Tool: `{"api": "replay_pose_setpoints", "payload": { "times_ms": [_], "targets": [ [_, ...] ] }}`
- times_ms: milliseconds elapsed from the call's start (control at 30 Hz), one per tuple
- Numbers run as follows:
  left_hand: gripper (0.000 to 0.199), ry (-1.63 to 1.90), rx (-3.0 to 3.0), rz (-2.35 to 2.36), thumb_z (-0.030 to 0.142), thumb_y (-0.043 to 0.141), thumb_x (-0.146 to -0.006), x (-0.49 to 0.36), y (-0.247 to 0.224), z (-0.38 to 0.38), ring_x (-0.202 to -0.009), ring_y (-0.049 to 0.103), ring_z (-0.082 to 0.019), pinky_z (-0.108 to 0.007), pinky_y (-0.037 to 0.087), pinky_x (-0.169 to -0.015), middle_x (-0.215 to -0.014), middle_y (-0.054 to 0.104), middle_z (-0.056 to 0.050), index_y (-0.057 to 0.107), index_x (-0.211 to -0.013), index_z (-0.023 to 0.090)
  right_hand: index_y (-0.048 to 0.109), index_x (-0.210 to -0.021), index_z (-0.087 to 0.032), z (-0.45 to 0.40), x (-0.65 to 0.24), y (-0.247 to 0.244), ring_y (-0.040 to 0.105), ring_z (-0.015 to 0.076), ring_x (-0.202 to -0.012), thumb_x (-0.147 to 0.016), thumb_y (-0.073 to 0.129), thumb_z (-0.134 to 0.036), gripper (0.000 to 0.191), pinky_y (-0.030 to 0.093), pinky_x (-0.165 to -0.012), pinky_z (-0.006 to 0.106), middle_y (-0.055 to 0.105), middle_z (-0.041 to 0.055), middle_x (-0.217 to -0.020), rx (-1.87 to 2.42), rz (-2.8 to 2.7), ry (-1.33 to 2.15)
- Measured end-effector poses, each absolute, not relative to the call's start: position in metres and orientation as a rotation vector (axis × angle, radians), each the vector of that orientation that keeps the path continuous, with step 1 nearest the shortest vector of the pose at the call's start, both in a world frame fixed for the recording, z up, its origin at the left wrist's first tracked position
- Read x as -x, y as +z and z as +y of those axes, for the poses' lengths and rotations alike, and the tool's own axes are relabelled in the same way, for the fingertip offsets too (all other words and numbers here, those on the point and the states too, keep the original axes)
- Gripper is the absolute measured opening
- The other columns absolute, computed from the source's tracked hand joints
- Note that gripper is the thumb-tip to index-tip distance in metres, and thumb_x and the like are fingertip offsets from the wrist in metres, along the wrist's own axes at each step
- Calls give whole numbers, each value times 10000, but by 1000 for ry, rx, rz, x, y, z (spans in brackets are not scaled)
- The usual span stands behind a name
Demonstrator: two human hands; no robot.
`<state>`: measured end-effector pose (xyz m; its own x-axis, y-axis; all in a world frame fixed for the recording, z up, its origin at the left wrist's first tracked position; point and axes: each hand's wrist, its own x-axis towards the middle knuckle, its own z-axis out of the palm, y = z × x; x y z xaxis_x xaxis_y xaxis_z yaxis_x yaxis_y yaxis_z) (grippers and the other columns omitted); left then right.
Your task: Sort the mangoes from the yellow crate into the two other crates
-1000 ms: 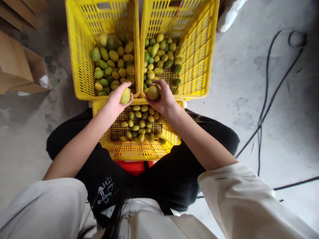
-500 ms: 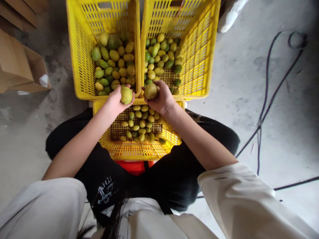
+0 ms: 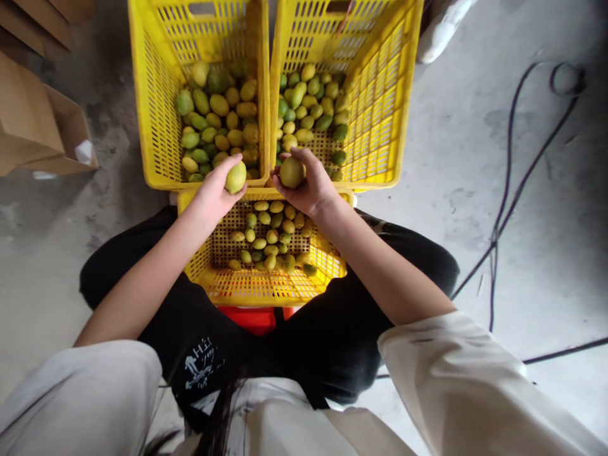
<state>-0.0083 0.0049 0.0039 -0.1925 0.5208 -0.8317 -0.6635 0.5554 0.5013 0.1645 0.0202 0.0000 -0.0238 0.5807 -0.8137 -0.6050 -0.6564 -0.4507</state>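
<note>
A yellow-green fruit [image 3: 235, 178] rests in my left hand [image 3: 219, 190], its fingers curled round it, over the near edge of the left yellow crate [image 3: 142, 126]. My right hand [image 3: 311, 187] holds a rounder, duller fruit [image 3: 291, 172] between thumb and fingers, at the near edge of the right yellow crate [image 3: 403, 107]. Green and yellow fruits lie in both crates. Below my hands, between my knees, a third yellow crate [image 3: 266, 296] holds several smaller fruits [image 3: 272, 236]. The two hands are apart.
Cardboard boxes [image 3: 47, 120] stand on the floor at the left. A black cable [image 3: 506, 215] loops over the grey floor on the right. Something red [image 3: 249, 320] shows under the near crate. A white object [image 3: 444, 31] sits beyond the right crate.
My left hand has moved slightly left and turned the fruit within its fingers. My right hand keeps its fruit and has shifted very slightly right and up.
</note>
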Motion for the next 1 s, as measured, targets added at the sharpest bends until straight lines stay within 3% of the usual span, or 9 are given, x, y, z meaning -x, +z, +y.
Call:
{"api": "replay_pose_setpoints", "payload": {
  "times_ms": [100,200,300,500,767,900,1000],
  "targets": [
    [205,1073,78,1469,224,871,-1103,4,14,1,-1070,784,-178,-245,615,-802,-1071,829,-9,738,-950,255,700,-1021,-268,19,-166,0,709,169,-840,-1191,729,-610,384,602,-633,209,676,-7,-845,1444,40,1822],
    [245,1030,107,1480,272,782,-1180,4,20,-1,-986,749,-160,-235,604,-788,-1085,806,-14,730,-942,247,731,-1063,-273,19,-169,-8,727,223,-872,-1122,769,-723,455,634,-634,279,694,20,-870,1455,1,1865],
    [228,1030,168,1470,279,877,-1098,10,15,-2,-1008,777,-195,-240,632,-810,-1079,804,-24,700,-953,278,721,-1091,-289,20,-171,-19,761,265,-943,-1069,818,-741,462,685,-690,340,688,23,-891,1461,-18,1877],
    [192,1103,182,1472,268,855,-1052,21,3,-4,-1060,805,-201,-281,695,-929,-1042,808,5,678,-989,310,664,-1031,-314,20,-171,-27,747,225,-1018,-1066,862,-598,348,716,-824,325,672,-7,-924,1474,-54,1817],
    [255,1134,221,1398,138,814,-987,15,7,-3,-995,797,-191,-303,723,-1046,-913,733,23,676,-1088,327,682,-1071,-308,18,-168,-18,772,219,-1132,-999,857,-313,189,753,-990,398,728,-22,-1049,1420,-67,1771],
    [223,1151,267,1358,179,756,-1041,11,15,1,-952,788,-195,-305,741,-1018,-927,736,6,691,-1198,323,676,-1055,-286,18,-165,-9,771,221,-1034,-1044,720,-242,62,769,-955,409,714,8,-1000,1415,18,1754],
    [173,1127,316,1295,238,705,-1092,7,21,5,-888,800,-212,-306,754,-894,-913,739,-25,701,-1257,289,671,-1053,-288,19,-163,-1,804,230,-1057,-1078,658,-272,32,768,-921,390,707,9,-977,1408,82,1688]
  ]
}}
